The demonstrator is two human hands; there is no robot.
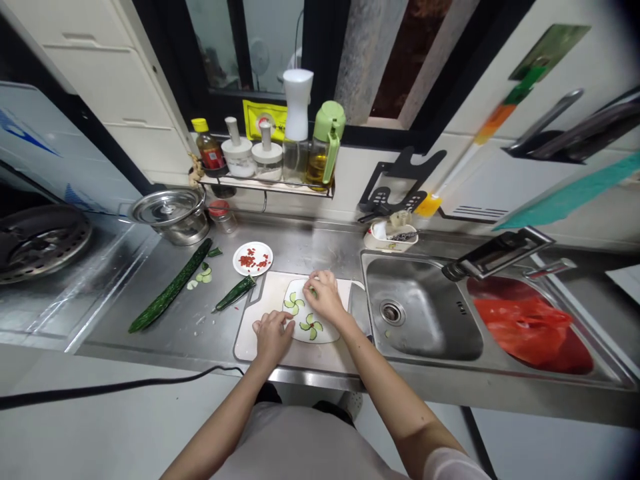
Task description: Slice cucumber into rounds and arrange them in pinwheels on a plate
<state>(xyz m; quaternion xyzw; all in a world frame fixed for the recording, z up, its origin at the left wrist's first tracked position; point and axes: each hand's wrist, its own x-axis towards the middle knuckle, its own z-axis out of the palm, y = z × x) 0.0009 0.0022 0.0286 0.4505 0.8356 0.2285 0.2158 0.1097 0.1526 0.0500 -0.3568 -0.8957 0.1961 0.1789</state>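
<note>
On one white plate (300,285), two cucumber flowers (311,327) lie by the right hand (325,293), one to its left, one toward the person; its fingers (320,275) bunch close over a green bit (313,292), though I can't tell whether they grip it. The left hand (274,339), nearer the left flower (294,305), is loosely curled, seemingly bare; beyond lie one long cucumber (173,286), slanting, and one cut stub (237,292).

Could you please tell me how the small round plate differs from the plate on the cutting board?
The round plate holds scattered red bits; the larger plate holds green slices fanned into pinwheels. The round plate rests on the steel counter, the larger plate on the cutting board. The right hand is over the larger plate, while the round plate is untouched. Both are white.
</note>
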